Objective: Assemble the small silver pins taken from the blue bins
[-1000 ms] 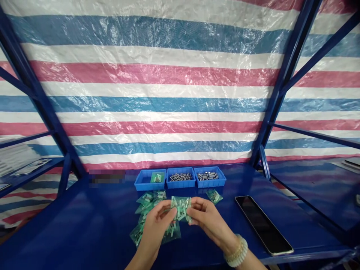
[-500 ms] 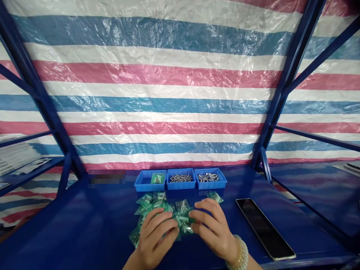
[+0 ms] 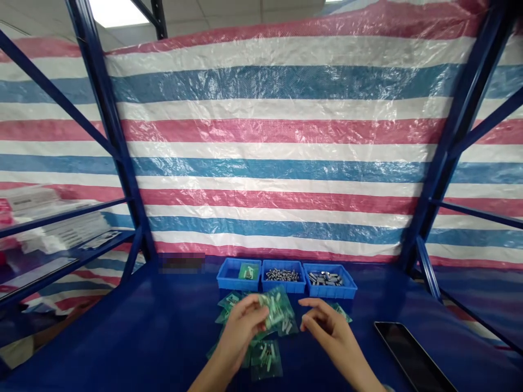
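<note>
My left hand (image 3: 242,326) pinches a small green-tinted plastic bag (image 3: 279,306) by its left edge, raised above the table. Light and metallic small pieces show through the film. To its right, my right hand (image 3: 329,332) is apart from the bag, its thumb and index finger curved and separated with nothing visible between them. Beneath and around my left hand lie several similar green bags, one flat bag (image 3: 266,359) nearest me. Another bag (image 3: 341,311) rests behind my right hand, partly hidden by it.
Three blue trays stand in a row: the left tray (image 3: 229,282) has a green bag in it, the middle tray (image 3: 284,287) short metal cylinders, the right tray (image 3: 330,292) longer metal pieces. A phone (image 3: 408,354) lies at right. Blue posts (image 3: 134,201) flank the table.
The camera view has tilted up and turned left. My hands, formerly both at the bags, have separated; the left now holds one bag up, and the right has drawn away from the bags.
</note>
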`<state>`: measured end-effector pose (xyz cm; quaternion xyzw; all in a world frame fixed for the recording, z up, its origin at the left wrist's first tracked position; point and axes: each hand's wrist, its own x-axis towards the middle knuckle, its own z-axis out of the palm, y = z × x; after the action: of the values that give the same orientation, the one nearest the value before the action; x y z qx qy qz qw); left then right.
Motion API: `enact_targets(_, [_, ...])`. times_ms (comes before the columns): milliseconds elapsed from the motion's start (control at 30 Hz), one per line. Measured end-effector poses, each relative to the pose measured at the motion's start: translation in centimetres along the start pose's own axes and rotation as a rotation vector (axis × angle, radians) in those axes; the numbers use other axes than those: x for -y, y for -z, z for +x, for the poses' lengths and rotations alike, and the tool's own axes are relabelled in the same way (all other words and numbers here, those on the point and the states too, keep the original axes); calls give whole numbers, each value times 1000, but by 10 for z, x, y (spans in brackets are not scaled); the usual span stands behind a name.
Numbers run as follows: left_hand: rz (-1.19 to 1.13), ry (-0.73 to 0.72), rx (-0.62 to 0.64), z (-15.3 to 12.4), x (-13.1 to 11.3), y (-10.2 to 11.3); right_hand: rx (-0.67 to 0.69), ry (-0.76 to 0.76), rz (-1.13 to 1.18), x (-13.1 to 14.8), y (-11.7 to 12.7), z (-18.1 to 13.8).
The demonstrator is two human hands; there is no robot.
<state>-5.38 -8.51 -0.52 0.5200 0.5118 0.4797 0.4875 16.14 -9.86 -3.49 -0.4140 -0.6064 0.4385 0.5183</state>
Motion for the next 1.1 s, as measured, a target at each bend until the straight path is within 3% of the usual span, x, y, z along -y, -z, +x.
enact_targets(167, [303, -59, -183, 92, -16, 51, -60, 20, -190, -6, 33, 12])
enact_targets(233, [456, -41, -199, 122, -17, 62, -88, 57, -342, -11, 49, 15])
enact_targets(333, [671, -21, -170, 145, -10, 65, -68, 106, -618, -22, 68, 18])
enact_targets(433, [838, -38, -146, 150, 1, 58, -80, 31, -930, -35, 75, 19])
enact_targets(500, [919, -69, -157, 149, 5, 53, -83, -62, -1099, -42, 73, 18])
enact_targets(600, [991, -136, -196, 147, 6, 48, -47, -114, -1178, -44, 66, 18])
enact_targets(733, [995, -257, -282, 134, -2, 38, -20, -117, -1135, -39, 61, 18])
enact_targets(867, [898, -455, -332, 99, -14, 16, -46, -104, -997, -29, 62, 17])
enact_targets(1000, [771, -592, -146, 45, -16, -14, -90, -50, -733, -15, 54, 16])
enact_targets(1100, [474, -450, 75, 9, -14, -32, -68, -31, -514, -4, 38, 13])
